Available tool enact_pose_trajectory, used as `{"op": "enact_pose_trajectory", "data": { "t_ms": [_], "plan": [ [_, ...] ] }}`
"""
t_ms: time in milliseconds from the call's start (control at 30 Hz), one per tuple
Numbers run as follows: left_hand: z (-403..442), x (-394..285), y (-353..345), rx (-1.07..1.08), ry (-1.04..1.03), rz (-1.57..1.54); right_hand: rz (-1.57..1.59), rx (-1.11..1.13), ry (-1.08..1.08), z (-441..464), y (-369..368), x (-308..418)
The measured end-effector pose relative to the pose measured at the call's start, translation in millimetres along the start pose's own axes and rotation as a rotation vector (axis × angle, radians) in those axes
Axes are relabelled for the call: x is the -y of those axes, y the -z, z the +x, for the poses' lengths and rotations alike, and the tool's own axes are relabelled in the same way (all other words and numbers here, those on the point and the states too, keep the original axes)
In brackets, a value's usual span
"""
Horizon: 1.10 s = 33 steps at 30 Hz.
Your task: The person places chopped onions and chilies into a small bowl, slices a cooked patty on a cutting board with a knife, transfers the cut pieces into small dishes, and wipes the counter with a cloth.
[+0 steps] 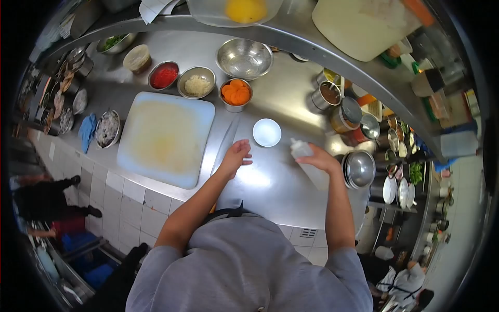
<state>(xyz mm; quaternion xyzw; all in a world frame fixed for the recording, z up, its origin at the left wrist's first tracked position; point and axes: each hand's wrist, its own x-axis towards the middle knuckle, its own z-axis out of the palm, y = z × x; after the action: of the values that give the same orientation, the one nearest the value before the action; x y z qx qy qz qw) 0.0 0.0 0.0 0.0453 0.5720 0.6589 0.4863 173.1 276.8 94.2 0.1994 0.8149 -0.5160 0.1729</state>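
My right hand (320, 159) is closed round a whitish plastic bottle (302, 150), its capped end tilted up and away from me. My left hand (237, 157) hovers over the steel counter with loosely bent fingers apart and nothing in it. A small white bowl (267, 132) stands ahead of and between my hands; neither touches it. To the left of my left hand, a long thin knife (227, 139) lies along the right side of a stained white cutting board (166, 138).
Behind the board are bowls of red food (163, 76), pale chopped food (197, 83) and orange slices (236, 93), plus a large steel bowl (245, 59). Nested steel bowls (359, 169) sit close to my right forearm. A shelf edge (291, 35) overhangs the back. Other people stand lower left and right.
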Motion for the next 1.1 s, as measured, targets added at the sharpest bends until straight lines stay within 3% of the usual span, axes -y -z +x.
{"op": "enact_pose_trajectory", "data": {
  "t_ms": [167, 367, 467, 867, 1100],
  "plan": [
    [-66, 12, 31, 0.187, 0.063, 0.092, -0.500, 0.032, -0.337, 24, -28, 24],
    [-105, 6, 74, 0.233, 0.093, 0.183, -0.579, 0.106, -0.437, 29, -31, 80],
    [-110, 5, 92, 0.240, 0.055, 0.150, -0.669, 0.106, -0.504, 43, -24, 60],
    [-114, 13, 96, 0.300, 0.082, 0.129, -0.672, 0.024, -0.592, 0, -29, 93],
    [-116, 26, 88, 0.293, 0.095, 0.142, -0.634, -0.091, -0.464, -3, -38, 65]
  ]
}}
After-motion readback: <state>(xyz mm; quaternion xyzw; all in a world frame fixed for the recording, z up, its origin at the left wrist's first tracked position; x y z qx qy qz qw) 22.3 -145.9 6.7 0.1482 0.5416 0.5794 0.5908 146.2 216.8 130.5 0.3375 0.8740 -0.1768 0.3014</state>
